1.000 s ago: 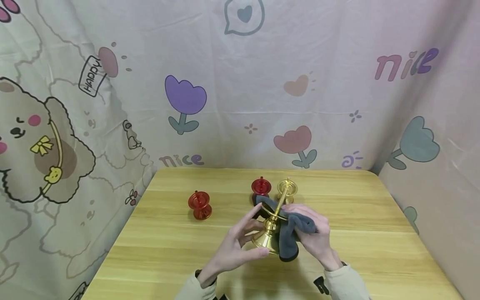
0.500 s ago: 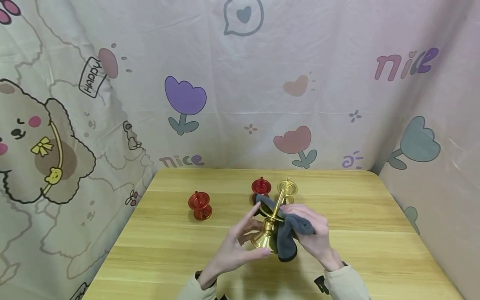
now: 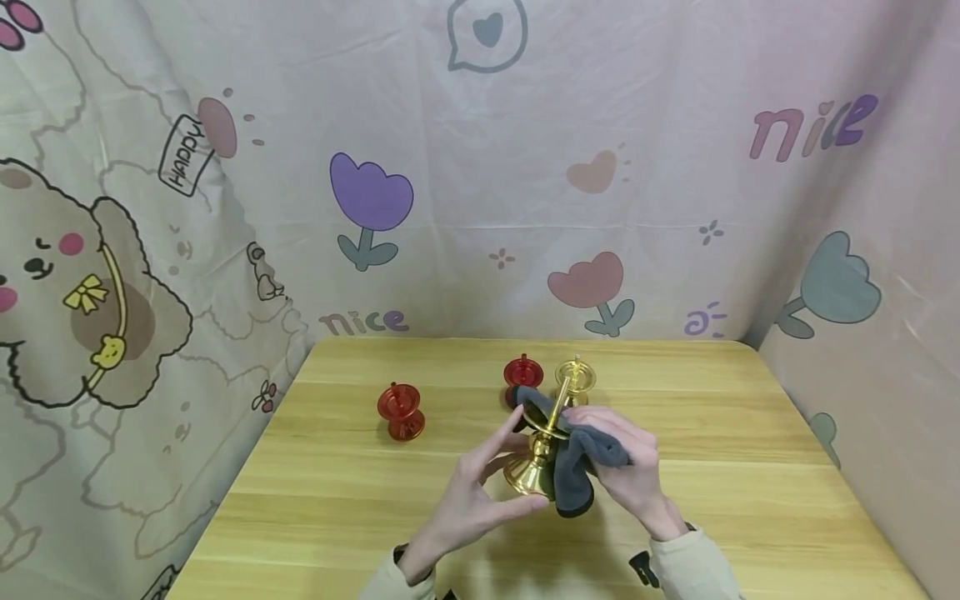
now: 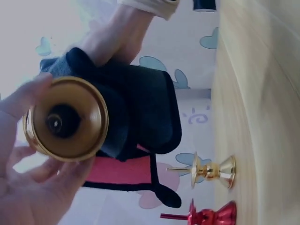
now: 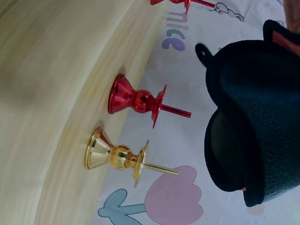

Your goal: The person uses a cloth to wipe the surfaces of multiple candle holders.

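Tilted above the table, a gold candlestick (image 3: 534, 472) leans its thin stem up and to the right in the head view. My left hand (image 3: 480, 497) grips its flared base between thumb and fingers. The left wrist view looks into the hollow underside of that base (image 4: 89, 110). My right hand (image 3: 632, 467) holds a folded dark grey-blue cloth (image 3: 573, 482) with black edging against the candlestick's dish and stem. A pink-red side of the cloth (image 4: 123, 169) shows in the left wrist view. The cloth hides part of the right fingers.
A red candlestick (image 3: 400, 404) stands at the left of the wooden table (image 3: 337, 500). Behind my hands stand another red candlestick (image 3: 522, 371) and a second gold one (image 5: 119, 157), partly hidden in the head view. A printed curtain (image 3: 480, 192) hangs behind the table.
The held candlestick's stem tip has shifted slightly left and down since one second ago, with the cloth moving slightly too. Both hands keep their holds; the standing candlesticks have not moved.
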`<state>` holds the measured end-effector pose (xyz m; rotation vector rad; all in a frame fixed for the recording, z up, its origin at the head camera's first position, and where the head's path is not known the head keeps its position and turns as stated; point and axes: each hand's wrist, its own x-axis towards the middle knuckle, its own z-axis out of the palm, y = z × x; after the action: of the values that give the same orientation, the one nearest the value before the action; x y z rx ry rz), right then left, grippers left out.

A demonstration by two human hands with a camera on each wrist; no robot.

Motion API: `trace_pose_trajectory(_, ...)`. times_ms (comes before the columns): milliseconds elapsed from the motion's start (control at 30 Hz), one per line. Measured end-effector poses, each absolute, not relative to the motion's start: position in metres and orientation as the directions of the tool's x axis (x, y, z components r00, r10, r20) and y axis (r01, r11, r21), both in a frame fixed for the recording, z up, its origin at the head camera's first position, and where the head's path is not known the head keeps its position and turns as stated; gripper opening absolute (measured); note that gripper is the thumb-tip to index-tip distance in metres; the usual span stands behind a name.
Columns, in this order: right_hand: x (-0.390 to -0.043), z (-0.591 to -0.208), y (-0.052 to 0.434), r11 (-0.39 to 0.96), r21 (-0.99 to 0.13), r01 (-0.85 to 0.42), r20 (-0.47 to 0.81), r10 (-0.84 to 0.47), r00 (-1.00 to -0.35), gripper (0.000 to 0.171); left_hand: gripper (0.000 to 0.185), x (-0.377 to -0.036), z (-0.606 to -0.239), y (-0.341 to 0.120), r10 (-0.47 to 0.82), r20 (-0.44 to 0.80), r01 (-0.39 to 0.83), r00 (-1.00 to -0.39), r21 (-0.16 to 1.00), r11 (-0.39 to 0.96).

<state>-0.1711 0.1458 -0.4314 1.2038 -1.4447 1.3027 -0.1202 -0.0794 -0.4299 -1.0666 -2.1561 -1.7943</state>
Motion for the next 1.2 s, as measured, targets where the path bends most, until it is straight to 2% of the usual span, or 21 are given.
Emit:
trace_pose_trajectory(167,-0.170,-0.433,0.147,-0.046,-0.233,-0.971,0.968,-0.104,-0.227,0.018,0.088,-0.122,-0.430,-0.086,0.497,0.448,0.417,-0.743,0.891,-0.181)
trace_pose_trajectory(267,-0.170,-0.433,0.147,-0.057,-0.252,-0.966,0.965,-0.084,-0.247,0.018,0.087,-0.122,-0.429,-0.087,0.531,0.384,0.344,-0.755,0.922,-0.178)
trace_pose_trajectory(400,-0.170,-0.432,0.147,-0.034,-0.234,-0.972,0.969,-0.087,-0.230,0.017,0.099,-0.118,-0.425,-0.082,0.498,0.330,0.374,-0.802,0.927,-0.012)
trace_pose_trajectory(500,-0.170,-0.431,0.146,-0.020,-0.213,-0.977,0.973,-0.099,-0.210,0.017,0.107,-0.114,-0.423,-0.077,0.443,0.355,0.431,-0.823,0.899,0.080)
trace_pose_trajectory(567,-0.170,-0.431,0.145,-0.021,-0.210,-0.978,0.973,-0.101,-0.207,0.016,0.105,-0.113,-0.423,-0.076,0.416,0.380,0.452,-0.826,0.888,0.086)
trace_pose_trajectory(667,-0.169,-0.431,0.145,-0.026,-0.217,-0.976,0.972,-0.095,-0.214,0.016,0.099,-0.114,-0.423,-0.077,0.424,0.405,0.454,-0.810,0.891,0.018)
trace_pose_trajectory(833,-0.169,-0.431,0.146,-0.048,-0.244,-0.969,0.968,-0.082,-0.239,0.017,0.093,-0.118,-0.424,-0.082,0.508,0.372,0.360,-0.777,0.924,-0.126)
trace_pose_trajectory(933,-0.169,-0.431,0.147,-0.052,-0.244,-0.968,0.968,-0.080,-0.239,0.017,0.094,-0.119,-0.423,-0.082,0.538,0.325,0.350,-0.778,0.935,-0.058)
trace_pose_trajectory(1033,-0.169,-0.430,0.148,-0.048,-0.235,-0.971,0.969,-0.086,-0.230,0.017,0.103,-0.117,-0.422,-0.078,0.502,0.319,0.411,-0.804,0.908,0.081)
trace_pose_trajectory(1100,-0.169,-0.430,0.149,-0.047,-0.229,-0.972,0.970,-0.093,-0.224,0.017,0.108,-0.116,-0.422,-0.075,0.460,0.356,0.464,-0.814,0.874,0.144)
trace_pose_trajectory(1200,-0.169,-0.429,0.148,-0.053,-0.224,-0.973,0.971,-0.098,-0.218,0.016,0.108,-0.116,-0.425,-0.073,0.423,0.438,0.537,-0.793,0.831,0.144)
